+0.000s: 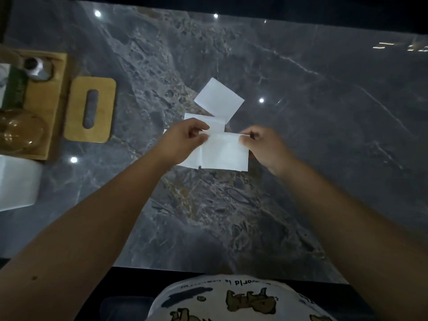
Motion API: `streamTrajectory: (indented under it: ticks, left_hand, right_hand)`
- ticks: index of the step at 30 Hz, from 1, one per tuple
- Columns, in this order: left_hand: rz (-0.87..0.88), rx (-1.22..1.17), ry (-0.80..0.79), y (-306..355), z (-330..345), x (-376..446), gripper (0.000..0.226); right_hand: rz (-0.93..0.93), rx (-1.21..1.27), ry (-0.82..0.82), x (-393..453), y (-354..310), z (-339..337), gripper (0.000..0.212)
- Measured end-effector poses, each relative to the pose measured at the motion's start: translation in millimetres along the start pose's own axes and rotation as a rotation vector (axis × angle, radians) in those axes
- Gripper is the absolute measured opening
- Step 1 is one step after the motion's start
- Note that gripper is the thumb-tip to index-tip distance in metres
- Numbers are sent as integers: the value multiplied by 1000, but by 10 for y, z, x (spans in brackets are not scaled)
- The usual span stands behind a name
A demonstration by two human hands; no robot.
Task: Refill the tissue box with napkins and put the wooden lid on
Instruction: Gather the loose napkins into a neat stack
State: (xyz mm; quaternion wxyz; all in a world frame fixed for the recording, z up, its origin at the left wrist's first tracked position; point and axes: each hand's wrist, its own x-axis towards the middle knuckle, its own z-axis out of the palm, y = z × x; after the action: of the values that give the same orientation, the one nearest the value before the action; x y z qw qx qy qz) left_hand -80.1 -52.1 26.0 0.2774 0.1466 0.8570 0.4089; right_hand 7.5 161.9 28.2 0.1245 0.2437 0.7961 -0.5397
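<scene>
Both hands hold one white napkin (223, 151) just above the grey marble table (301, 93). My left hand (185, 141) pinches its upper left edge and my right hand (261, 144) pinches its upper right corner. Two more white napkins lie flat behind it: a folded square one (218, 100) and another (215, 122) partly hidden by my left hand. The wooden lid (91, 110), with a long slot in its middle, lies flat on the table at the left. A white box-like thing (17, 181) stands at the left edge; I cannot tell if it is the tissue box.
A wooden tray (46, 107) at the far left carries a metal-capped container (37, 67), a green and white packet (15, 89) and an amber glass jar (19, 129). The table's near edge runs just in front of my shirt.
</scene>
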Motion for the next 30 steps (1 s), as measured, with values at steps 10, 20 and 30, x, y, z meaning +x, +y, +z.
streamTrajectory:
  ticks: [10,20,30]
  left_hand:
    - [-61,217,114,-204,-175,329,27]
    - [-72,380,86,-190,-301,624,24]
    - [122,714,74,-246,-204,719,32]
  right_hand:
    - [-4,-121,54,426,-215,363,7]
    - [-1,-350,101,667,-259,476,10]
    - [-161,-718,129,746,-187,551,26]
